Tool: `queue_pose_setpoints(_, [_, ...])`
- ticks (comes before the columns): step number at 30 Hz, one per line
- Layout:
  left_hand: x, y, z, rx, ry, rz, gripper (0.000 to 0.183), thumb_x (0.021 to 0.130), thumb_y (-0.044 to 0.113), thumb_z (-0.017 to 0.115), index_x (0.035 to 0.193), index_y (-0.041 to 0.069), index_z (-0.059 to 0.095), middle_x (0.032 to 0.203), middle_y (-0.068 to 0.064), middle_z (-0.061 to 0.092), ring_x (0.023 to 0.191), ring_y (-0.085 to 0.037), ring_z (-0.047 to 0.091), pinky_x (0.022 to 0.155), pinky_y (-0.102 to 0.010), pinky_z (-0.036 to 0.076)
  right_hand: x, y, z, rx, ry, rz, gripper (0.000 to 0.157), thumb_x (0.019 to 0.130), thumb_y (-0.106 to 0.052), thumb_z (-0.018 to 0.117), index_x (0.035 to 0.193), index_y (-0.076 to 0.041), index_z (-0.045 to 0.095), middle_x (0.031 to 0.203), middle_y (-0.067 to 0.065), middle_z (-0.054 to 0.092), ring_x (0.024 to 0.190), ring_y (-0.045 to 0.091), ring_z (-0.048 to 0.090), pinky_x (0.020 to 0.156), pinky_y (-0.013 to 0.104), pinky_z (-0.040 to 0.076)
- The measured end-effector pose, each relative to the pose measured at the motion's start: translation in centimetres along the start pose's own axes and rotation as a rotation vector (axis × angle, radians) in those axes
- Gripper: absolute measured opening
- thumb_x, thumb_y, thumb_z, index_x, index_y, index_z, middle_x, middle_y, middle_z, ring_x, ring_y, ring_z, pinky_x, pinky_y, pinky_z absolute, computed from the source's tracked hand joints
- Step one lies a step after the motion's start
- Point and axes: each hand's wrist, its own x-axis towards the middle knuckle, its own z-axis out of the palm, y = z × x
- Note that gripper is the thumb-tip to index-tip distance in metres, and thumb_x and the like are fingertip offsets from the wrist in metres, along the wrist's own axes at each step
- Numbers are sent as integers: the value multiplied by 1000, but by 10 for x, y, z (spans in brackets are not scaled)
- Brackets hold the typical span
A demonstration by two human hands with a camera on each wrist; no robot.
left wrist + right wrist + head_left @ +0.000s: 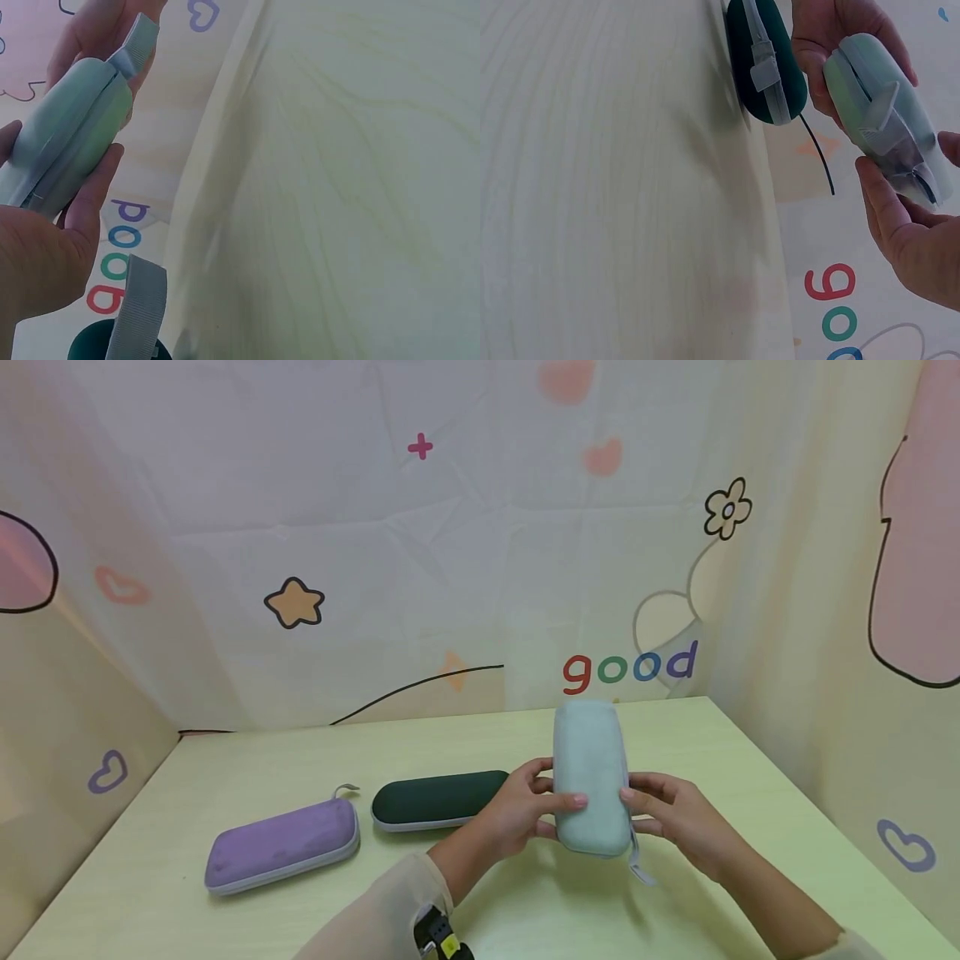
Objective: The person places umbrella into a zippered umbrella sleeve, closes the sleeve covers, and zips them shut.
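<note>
A pale mint zip case (591, 760), shaped like a pencil case, is held up above the table at right of centre. My left hand (517, 810) grips its left side, thumb across the front face. On the opposite edge my right hand (682, 822) pinches it with thumb and fingers. A grey strap (637, 858) dangles from the case's lower right. Both wrist views show the zip seam along the side of the mint case (71, 131); in the right wrist view the strap (881, 112) sticks out beside that seam. What is inside is hidden.
A dark green case (435, 800) lies on the table (360, 910) just behind my left forearm. Farther left lies a purple case (283, 845) with a small grey loop. Printed cloth (450, 568) rises behind and at both sides.
</note>
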Motion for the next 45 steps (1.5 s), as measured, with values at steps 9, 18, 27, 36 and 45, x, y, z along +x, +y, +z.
queue_pose_setpoints(9, [-4, 5, -6, -77, 1, 2, 65, 85, 10, 76, 141, 7, 42, 125, -12, 59, 107, -30, 62, 85, -53, 53, -6, 1, -6, -17, -85, -138, 38, 95, -4, 60, 121, 21, 49, 105, 2, 68, 94, 16, 68, 83, 31, 55])
queue_pose_setpoints(18, [-6, 4, -9, -49, -13, 6, 63, 85, 11, 75, 140, 7, 44, 123, -12, 60, 106, -29, 63, 82, -51, 54, -7, 5, 7, -347, 132, -253, 13, 90, -3, 67, 100, 4, 65, 87, 4, 66, 74, 13, 63, 68, 27, 55])
queue_pose_setpoints(27, [-9, 5, -8, -17, -13, -11, 62, 86, 14, 75, 139, 7, 44, 121, -12, 61, 103, -28, 64, 79, -49, 56, 1, 18, 10, -921, 405, -986, 20, 70, 5, 65, 80, -12, 63, 75, -10, 56, 65, 5, 51, 57, 13, 43])
queue_pose_setpoints(36, [-10, 6, -8, -29, -28, -22, 59, 87, 16, 73, 138, 6, 44, 122, -13, 59, 102, -29, 64, 78, -50, 56, 7, 17, 9, -932, 449, -1083, 9, 74, -2, 60, 79, -10, 63, 72, -5, 56, 63, 9, 51, 57, 16, 45])
queue_pose_setpoints(45, [-11, 5, -11, -29, -53, -16, 54, 88, 15, 71, 135, 5, 45, 121, -13, 60, 102, -30, 64, 80, -51, 55, 6, 13, 8, -935, 447, -1040, 12, 75, 0, 64, 84, -7, 65, 77, -4, 59, 66, 10, 53, 60, 16, 45])
